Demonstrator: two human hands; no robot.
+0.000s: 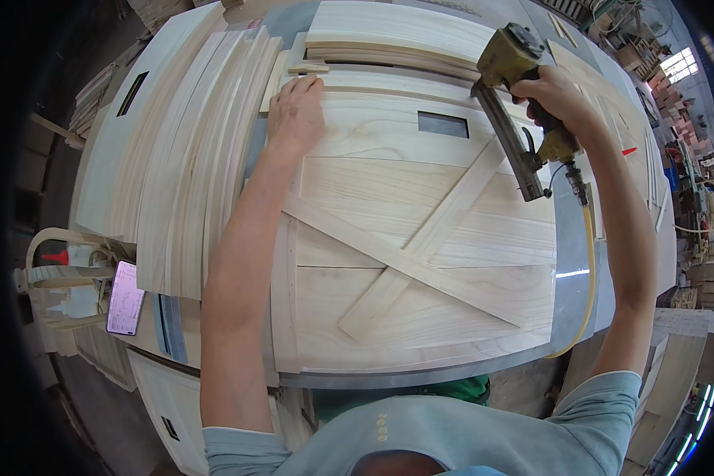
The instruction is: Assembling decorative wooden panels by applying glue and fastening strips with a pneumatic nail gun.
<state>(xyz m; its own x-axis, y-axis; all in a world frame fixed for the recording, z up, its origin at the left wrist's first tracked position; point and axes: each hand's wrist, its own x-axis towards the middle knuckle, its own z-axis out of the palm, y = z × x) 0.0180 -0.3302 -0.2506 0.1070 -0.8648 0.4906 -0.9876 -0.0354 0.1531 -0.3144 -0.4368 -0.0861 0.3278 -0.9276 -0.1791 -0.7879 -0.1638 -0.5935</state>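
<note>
Wood panel point(420, 262) with crossed slats point(420, 254) lies flat on bench directly before me. My left hand point(296, 111) pressed open, flat on panel far-left corner, holding nothing. My right hand point(559, 99) gripped around yellow nail gun point(516, 95), nose at panel far-right edge near rectangular cutout point(443, 124). Beyond panel, stacked boards point(397, 36). Risk, I judge: gun nose tilted, so nail may exit sideways or split thin slat; yellow air hose point(589, 262) may snag panel corner.

Slat stack point(186, 151) left of panel point(420, 262)
</note>
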